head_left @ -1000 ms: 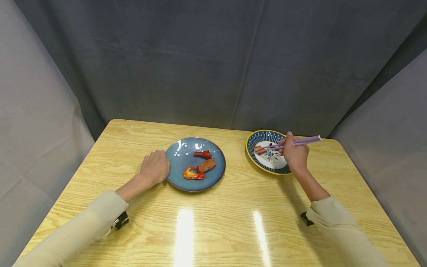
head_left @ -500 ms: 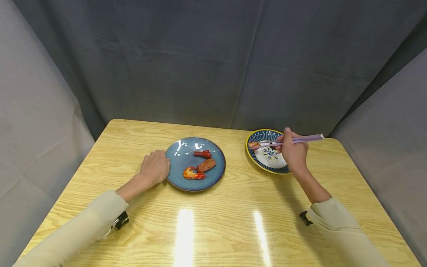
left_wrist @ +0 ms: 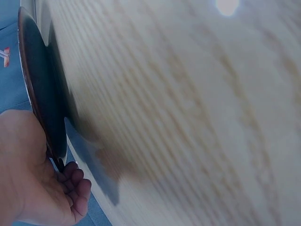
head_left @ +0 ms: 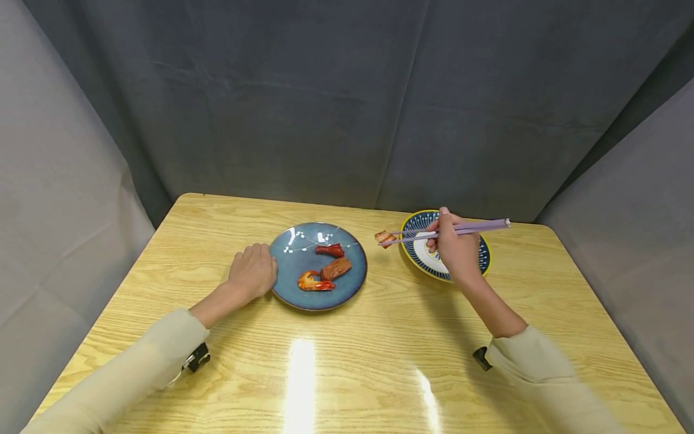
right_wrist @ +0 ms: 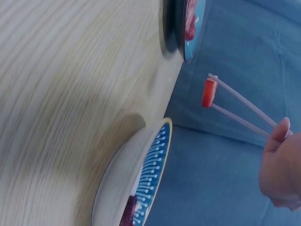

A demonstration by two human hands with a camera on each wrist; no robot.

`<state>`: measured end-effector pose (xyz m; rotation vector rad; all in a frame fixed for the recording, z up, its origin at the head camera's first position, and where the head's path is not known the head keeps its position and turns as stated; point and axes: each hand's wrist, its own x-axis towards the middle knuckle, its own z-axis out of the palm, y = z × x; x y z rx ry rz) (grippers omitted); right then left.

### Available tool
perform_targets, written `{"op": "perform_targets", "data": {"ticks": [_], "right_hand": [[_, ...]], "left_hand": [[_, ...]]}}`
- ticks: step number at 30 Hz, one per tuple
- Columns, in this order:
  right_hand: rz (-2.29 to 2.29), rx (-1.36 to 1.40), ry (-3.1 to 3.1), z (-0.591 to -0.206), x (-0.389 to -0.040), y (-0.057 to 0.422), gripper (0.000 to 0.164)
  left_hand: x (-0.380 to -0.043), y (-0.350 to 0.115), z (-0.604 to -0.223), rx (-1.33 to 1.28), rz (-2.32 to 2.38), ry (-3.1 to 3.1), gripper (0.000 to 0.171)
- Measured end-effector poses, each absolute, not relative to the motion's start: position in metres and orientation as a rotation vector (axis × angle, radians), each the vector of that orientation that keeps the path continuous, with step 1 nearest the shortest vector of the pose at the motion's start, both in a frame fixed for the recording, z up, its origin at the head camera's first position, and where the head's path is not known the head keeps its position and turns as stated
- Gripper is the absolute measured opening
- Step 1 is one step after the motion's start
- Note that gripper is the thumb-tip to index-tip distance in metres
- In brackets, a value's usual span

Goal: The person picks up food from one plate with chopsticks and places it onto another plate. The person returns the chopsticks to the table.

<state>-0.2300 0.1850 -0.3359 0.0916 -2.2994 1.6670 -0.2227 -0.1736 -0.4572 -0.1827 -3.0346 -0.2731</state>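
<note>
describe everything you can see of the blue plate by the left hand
The blue plate is round and glossy, like glazed ceramic, with a thin brownish rim and a white blossom pattern toward its far side. It sits right way up on the wooden table, its left edge held by the left hand. On it lie a shrimp, a brown block and a red drumstick-shaped piece.

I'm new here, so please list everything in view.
Table: 1, yellowish, centre
Bowl: 1, blue and white, table's right
Plate: 1, blue, left of bowl
Shrimp: 1, orange, on plate
Meat chunk: 1, brown, on plate
Drumstick-like piece: 1, red, on plate
Dark piece: 1, maroon, in bowl
Chopsticks: 2, lilac, over bowl's rim
Food slice: 1, reddish, between chopstick tips
Curtains: 3, grey, table's back and sides
Sleeves: 2, cream, foreground
Devices: 2, black, beside sleeves
Left hand: 1, holding plate's rim
Right hand: 1, holding chopsticks
</note>
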Motion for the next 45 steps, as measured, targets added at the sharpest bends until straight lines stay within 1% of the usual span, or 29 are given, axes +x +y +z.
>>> {"op": "perform_targets", "data": {"ticks": [12,22,27,35,39,45], "right_hand": [[1.701,0.19,-2.325,-0.334,-0.221,0.163,0.047],[1.864,0.24,-2.288,-0.338,-0.221,0.147,0.047],[1.856,0.21,-2.299,-0.34,-0.219,0.139,0.046],[1.846,0.261,-2.286,-0.341,-0.218,0.127,0.041],[1.871,0.269,-2.276,-0.345,-0.221,0.121,0.04],[1.901,0.281,-2.28,-0.367,-0.235,0.117,0.044]], "left_hand": [[-0.221,-0.173,-0.455,-0.191,-0.276,-3.028,0.027],[-0.222,-0.175,-0.456,-0.186,-0.273,-3.032,0.027],[-0.222,-0.174,-0.457,-0.18,-0.279,-3.034,0.027],[-0.222,-0.175,-0.457,-0.178,-0.273,-3.039,0.027],[-0.222,-0.175,-0.457,-0.178,-0.268,-3.04,0.027],[-0.221,-0.174,-0.455,-0.176,-0.278,-3.036,0.027]]}}
